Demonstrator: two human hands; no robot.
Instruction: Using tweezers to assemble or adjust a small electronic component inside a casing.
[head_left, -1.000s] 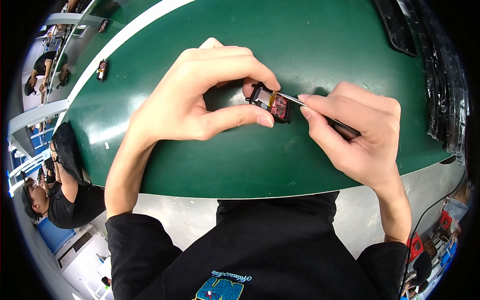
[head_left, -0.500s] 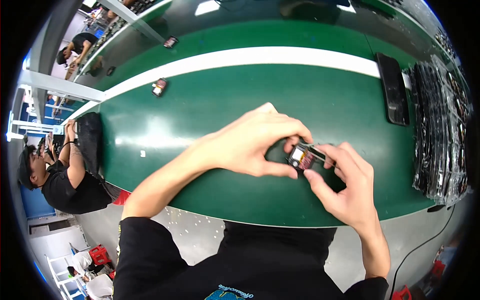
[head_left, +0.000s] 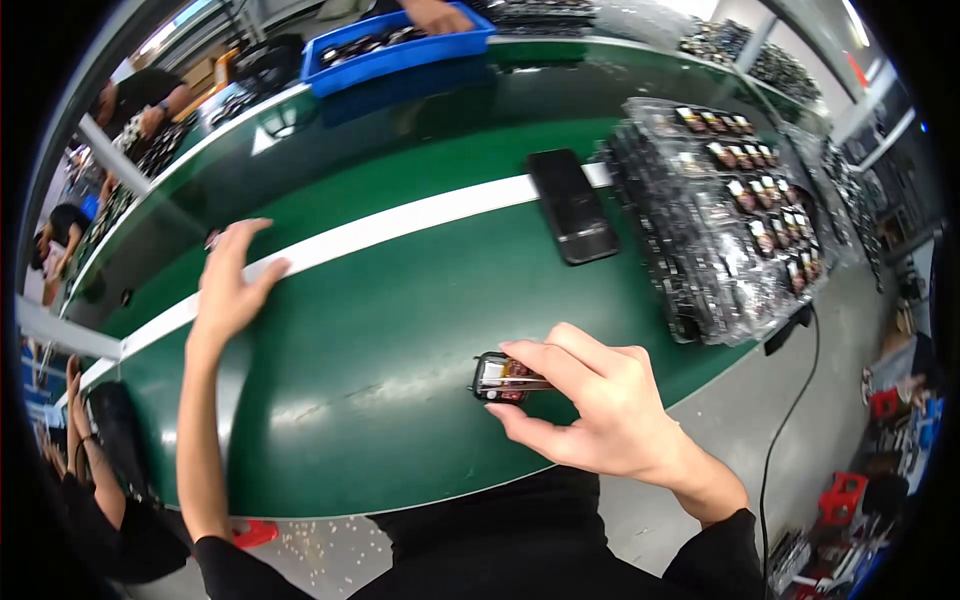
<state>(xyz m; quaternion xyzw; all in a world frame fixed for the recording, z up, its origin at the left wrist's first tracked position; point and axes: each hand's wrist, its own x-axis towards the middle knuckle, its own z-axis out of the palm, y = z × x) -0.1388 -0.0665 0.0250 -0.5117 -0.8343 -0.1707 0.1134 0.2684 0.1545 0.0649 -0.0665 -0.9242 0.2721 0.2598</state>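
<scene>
Black device [head_left: 494, 374] sits pinched in the right hand [head_left: 605, 410] (left hand [head_left: 230, 292] spread, well apart).

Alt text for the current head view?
The right hand grips a small black electronic device, a thin metal tool across it, over a green table; the left hand is spread at a white strip. Beyond are a flat black object, stacked clear trays and a blue bin.

We've got a glossy green bench [head_left: 400, 410], white strip [head_left: 420, 212] running across it | black phone-like slab [head_left: 572, 212] flat over the strip | stacked clear plastic trays [head_left: 715, 290] near its right | small item [head_left: 212, 238] past the strip, partly hidden
</scene>
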